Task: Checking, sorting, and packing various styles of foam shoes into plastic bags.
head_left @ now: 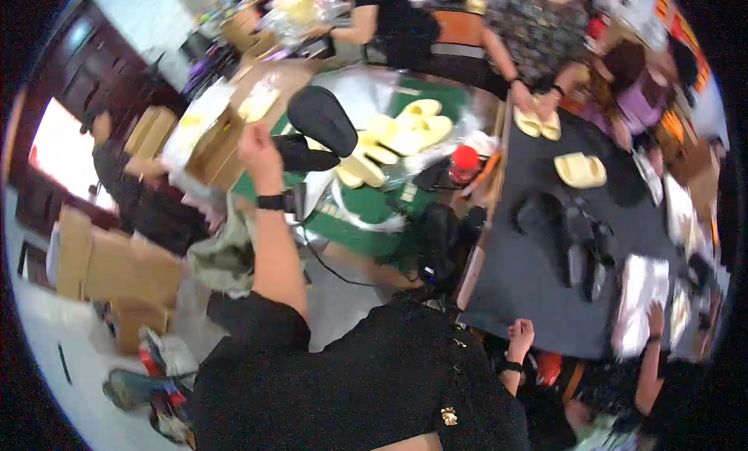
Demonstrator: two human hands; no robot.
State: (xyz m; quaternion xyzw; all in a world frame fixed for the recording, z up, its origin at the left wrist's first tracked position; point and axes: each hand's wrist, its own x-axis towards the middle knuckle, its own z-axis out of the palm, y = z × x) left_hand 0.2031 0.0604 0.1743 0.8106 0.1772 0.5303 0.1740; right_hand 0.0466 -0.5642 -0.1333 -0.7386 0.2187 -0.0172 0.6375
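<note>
My left hand (261, 151) is raised at the left of the green-topped table, its fingers closed beside a pair of black slippers (323, 122). They appear to be in its grip, one showing its broad sole, the other lying lower and edge-on. Motion blurs the fingers. Beyond the slippers, several pale yellow slippers (421, 127) lie piled on clear plastic. By the near edge of the dark table, my right hand (520, 336) is curled closed, and nothing shows in it.
An open cardboard box (218, 147) stands left of my left hand. A red-capped container (464, 164) sits at the green table's right. Black slippers (584, 248) and silvery packets (643, 295) lie on the dark table (506, 272). Across it, a person's hands (538, 104) hold yellow slippers.
</note>
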